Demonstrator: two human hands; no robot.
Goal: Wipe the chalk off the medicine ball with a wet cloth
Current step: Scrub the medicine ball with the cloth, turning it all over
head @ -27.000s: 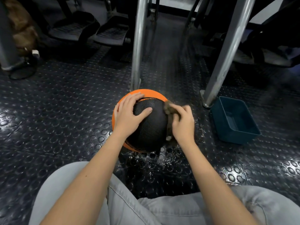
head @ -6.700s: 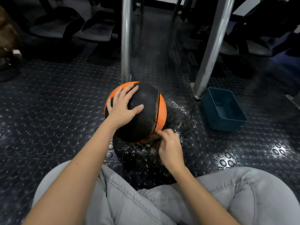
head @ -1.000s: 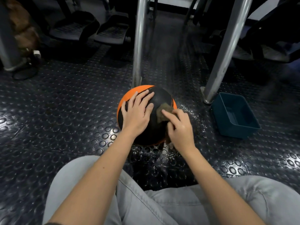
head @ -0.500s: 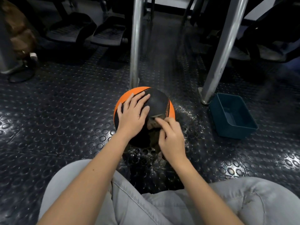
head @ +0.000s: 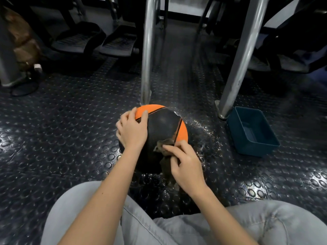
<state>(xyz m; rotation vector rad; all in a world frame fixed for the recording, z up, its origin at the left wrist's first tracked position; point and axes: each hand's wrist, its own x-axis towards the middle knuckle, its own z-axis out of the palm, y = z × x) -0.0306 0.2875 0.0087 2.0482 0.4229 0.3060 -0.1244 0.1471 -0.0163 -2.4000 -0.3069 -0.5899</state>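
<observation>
Looking down past grey-jeaned knees (head: 265,225), a round black-and-orange rubber medicine ball (head: 162,124) sits on a dark studded rubber floor (head: 70,129). The left hand (head: 132,131) lies spread over the ball's upper left, thumb on an orange panel. The right hand (head: 184,163), fingers curled, pinches a small brownish cloth (head: 163,147) against the ball's near right side. Water droplets glisten on the floor nearby. A dark blue rectangular plastic tub (head: 251,131) stands to the right, beside a slanted metal leg (head: 242,55).
</observation>
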